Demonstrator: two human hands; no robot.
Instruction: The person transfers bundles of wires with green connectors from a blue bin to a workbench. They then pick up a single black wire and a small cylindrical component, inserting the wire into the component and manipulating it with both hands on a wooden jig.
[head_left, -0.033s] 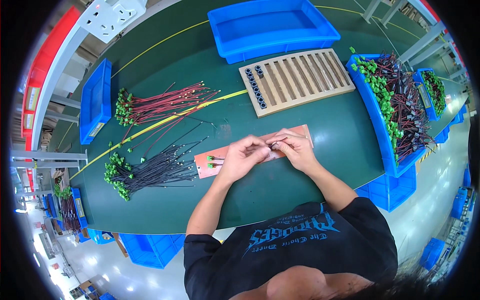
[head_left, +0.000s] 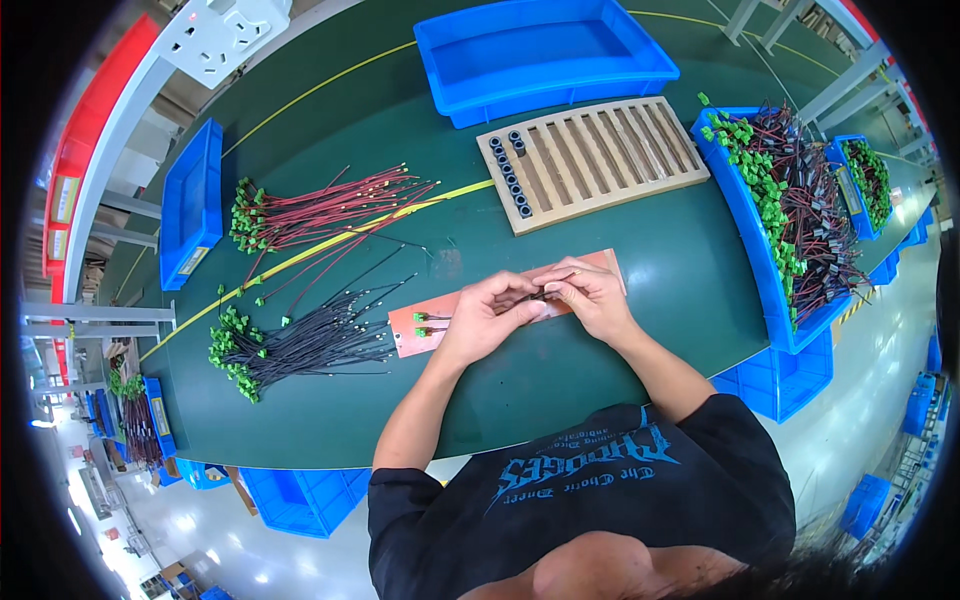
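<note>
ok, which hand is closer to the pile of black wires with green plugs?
Left. The left hand sits over the orange mat, just right of the black wire bundle. The right hand is farther right, beyond the left hand, fingertips meeting it.

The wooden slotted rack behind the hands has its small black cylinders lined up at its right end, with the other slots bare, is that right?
Not quite. In the head view the black cylinders sit at the left end of the wooden slotted rack, beyond both hands; the other slots are bare.
</note>
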